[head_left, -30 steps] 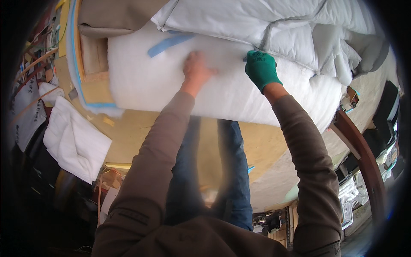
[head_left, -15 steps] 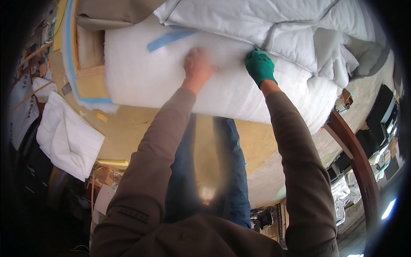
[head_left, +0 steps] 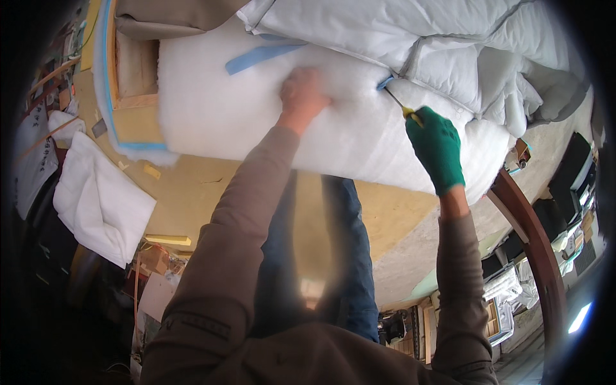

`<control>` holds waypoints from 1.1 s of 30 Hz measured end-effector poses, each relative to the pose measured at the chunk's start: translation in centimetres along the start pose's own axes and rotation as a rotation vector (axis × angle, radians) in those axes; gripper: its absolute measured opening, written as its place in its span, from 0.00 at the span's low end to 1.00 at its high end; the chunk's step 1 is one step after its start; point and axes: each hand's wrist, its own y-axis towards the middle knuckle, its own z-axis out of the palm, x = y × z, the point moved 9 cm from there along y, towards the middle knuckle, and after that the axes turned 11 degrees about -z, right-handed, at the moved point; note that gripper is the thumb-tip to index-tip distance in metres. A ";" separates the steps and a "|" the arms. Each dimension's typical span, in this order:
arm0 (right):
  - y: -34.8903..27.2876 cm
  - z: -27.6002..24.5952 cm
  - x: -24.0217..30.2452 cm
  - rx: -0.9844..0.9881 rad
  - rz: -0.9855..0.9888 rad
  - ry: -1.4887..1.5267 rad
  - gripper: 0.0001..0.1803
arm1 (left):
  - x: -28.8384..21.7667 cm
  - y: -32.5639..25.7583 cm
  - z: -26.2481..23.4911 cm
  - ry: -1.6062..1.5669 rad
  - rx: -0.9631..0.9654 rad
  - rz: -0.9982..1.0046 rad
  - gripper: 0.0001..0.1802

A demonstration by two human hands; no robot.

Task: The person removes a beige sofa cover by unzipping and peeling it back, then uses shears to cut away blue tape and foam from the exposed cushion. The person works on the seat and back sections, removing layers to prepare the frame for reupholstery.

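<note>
White fluffy batting (head_left: pixel 218 122) covers a long padded piece in front of me. My left hand (head_left: pixel 301 93), bare and a little blurred, presses on it with the thumb apart from the fingers. In a green glove, my right hand (head_left: pixel 436 144) grips a screwdriver-like tool (head_left: pixel 409 112) with a yellow handle and a thin metal shaft. The tool's far end meets a small blue strip (head_left: pixel 385 83) at the edge of the grey-white quilted cushion (head_left: pixel 443 70). What the tip does there is hidden. A longer blue strip (head_left: pixel 256 59) lies on the batting, left of my hands.
A wooden frame (head_left: pixel 136 102) edged in blue stands at the left, under brown fabric (head_left: pixel 173 19). A folded white cloth (head_left: pixel 106 199) lies at far left. A dark red curved beam (head_left: pixel 529 231) rises at right. Yellowish board (head_left: pixel 192 192) lies below the batting.
My right hand has pulled back down and right from the cushion edge, bringing the yellow-handled tool and small blue strip into sight. My left hand stays on the batting, shifted slightly.
</note>
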 end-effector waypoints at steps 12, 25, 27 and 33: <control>-1.3 0.1 0.0 -0.174 -0.070 0.028 0.08 | 0.5 0.2 0.6 0.005 0.038 -0.070 0.44; 3.9 6.9 -2.4 -0.130 -0.070 -0.081 0.10 | 0.6 0.8 1.6 -0.006 -0.076 0.052 0.42; 4.8 6.8 -2.4 -0.110 -0.050 -0.082 0.10 | 0.3 -0.1 0.5 0.008 -0.169 0.140 0.44; 1.9 0.0 -0.8 0.089 0.042 -0.007 0.12 | 5.1 -1.1 -4.2 -0.337 -0.007 0.122 0.24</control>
